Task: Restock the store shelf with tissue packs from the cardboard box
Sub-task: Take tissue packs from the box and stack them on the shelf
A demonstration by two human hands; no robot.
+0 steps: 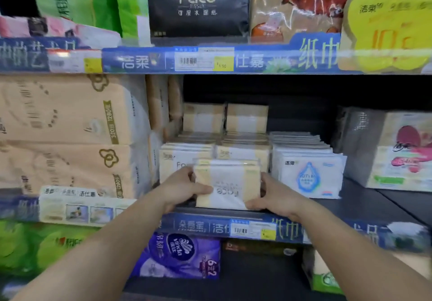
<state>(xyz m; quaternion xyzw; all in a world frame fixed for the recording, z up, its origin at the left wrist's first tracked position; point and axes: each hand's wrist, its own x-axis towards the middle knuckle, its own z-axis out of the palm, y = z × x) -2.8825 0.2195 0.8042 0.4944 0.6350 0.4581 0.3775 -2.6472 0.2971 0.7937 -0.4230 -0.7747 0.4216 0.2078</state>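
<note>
**Both hands hold a tissue pack at the shelf front**

The pack [228, 183] is a soft, flat packet in clear plastic wrap. It has a wide white band down the middle and pale yellow bands at its left and right ends. Grey lettering on the white band reads upside down from this view. The wrap looks a little shiny at the top edge.

The left hand [184, 187] grips the left end of the pack, with the thumb laid across the front face and the fingers curled behind. The right hand [268, 195] grips the right end, thumb low on the front near the bottom corner, the other fingers around the side. Both arms reach forward from below.

The pack is at the front edge of the middle shelf [364, 205], just above the blue price strip [198, 227]. Whether its bottom touches the shelf I cannot tell. Directly behind it stand rows [215, 146] of packs with the same white and yellow pattern, with two more of them higher at the back. Just to the right is a row of white packs [308, 176] with a blue drop picture. To the left are large beige bundles [70, 137] stacked on each other.
</note>
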